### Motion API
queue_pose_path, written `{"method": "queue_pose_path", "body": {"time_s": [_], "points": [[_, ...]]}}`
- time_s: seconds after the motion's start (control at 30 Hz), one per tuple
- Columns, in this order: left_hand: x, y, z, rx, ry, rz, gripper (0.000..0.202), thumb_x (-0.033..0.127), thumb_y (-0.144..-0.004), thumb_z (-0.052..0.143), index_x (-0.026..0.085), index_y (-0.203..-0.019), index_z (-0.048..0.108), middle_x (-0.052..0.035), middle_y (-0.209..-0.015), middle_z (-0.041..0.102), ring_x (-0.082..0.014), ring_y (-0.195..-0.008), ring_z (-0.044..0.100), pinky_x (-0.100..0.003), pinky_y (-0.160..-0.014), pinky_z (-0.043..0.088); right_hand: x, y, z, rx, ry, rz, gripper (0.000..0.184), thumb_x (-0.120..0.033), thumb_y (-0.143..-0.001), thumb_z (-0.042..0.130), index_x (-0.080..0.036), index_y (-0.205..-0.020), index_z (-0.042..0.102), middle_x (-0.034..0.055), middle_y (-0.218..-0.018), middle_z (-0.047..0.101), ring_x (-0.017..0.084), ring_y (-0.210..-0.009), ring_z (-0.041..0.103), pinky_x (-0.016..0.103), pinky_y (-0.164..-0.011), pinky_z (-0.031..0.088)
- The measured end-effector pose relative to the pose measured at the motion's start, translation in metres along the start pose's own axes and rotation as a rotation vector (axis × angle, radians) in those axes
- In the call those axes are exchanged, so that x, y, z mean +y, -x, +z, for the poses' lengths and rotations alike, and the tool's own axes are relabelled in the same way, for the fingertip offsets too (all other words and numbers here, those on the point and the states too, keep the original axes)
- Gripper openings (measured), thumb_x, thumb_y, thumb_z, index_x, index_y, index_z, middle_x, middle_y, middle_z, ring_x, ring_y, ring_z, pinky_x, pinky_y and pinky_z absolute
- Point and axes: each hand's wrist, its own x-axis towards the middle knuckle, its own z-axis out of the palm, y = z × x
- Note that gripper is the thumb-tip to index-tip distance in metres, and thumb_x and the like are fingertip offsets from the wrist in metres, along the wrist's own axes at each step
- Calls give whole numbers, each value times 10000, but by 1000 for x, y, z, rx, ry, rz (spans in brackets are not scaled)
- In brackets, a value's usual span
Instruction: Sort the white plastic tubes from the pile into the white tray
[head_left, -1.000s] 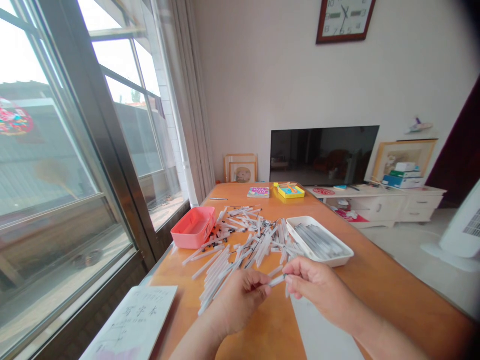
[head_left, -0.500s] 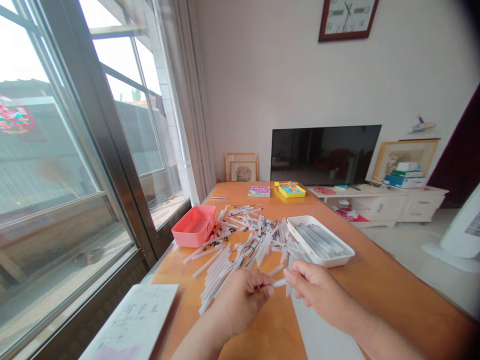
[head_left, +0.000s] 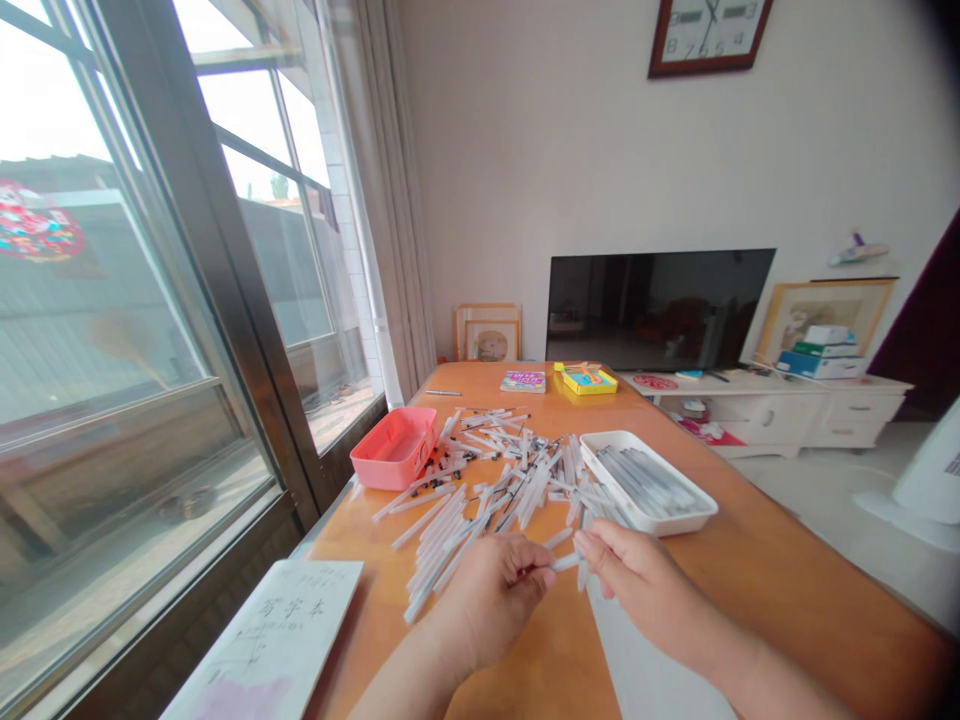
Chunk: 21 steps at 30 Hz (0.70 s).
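Low over the near part of the table, my left hand (head_left: 502, 600) and my right hand (head_left: 637, 570) are both closed in a pinch on one whitish, translucent pen (head_left: 566, 562), one at each end. Its ends are hidden by my fingers. Beyond my hands lies a loose heap of similar translucent pen parts (head_left: 517, 490), some with black tips or dark refills. Just past my right hand stands a white tray (head_left: 701, 515) with several pens laid side by side in it. Left of the heap is a red plastic basket (head_left: 375, 475).
A paper notebook (head_left: 300, 640) lies at the near left, and a white sheet (head_left: 652, 660) under my right forearm. Farther back on the wooden table (head_left: 540, 640) are a colourful booklet (head_left: 523, 381), a yellow box (head_left: 589, 380) and a single pen (head_left: 444, 393). A glass door runs along the left.
The view has shifted slightly, so everything sits a little farther right. Both hands keep their pinch on the same pen, with hardly any visible movement.
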Motion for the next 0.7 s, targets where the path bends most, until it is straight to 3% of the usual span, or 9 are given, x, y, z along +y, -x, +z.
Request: {"method": "queue_pose_path", "body": {"time_s": [0.2,0.4,0.6,0.7], "points": [[-1,1,0,-11,23,-15,374,439,-970,519,164,-834,734,-16,-718,588,-163,-697,464,-272,-663,347,-4,2,-5,-27,-11,-28,475,-596,-1046,345,-230,-797,518,-18,-701,546,154,-672,515,296,-637,390],[1,0,0,-8,-5,18,336,414,-966,541,171,-814,717,-17,-738,599,-162,-706,470,-271,-681,351,-5,1,-2,-23,-4,-11,503,-616,-1032,360,-232,-713,418,-30,-622,468,152,-623,462,295,-598,365],[-2,1,-1,-37,33,-32,336,401,-973,517,179,-747,630,21,-678,482,-137,-653,392,-266,-630,311,-4,2,-7,-28,-34,-9,520,-611,-1039,329,-226,-752,528,-12,-650,527,160,-638,507,299,-616,382],[-2,1,-1,-45,23,-38,359,432,-969,515,178,-746,634,13,-680,496,-141,-651,399,-266,-615,310,-5,2,-7,-37,-18,-45,479,-594,-1034,378,-229,-746,496,-22,-651,503,154,-636,470,293,-607,371]]}}
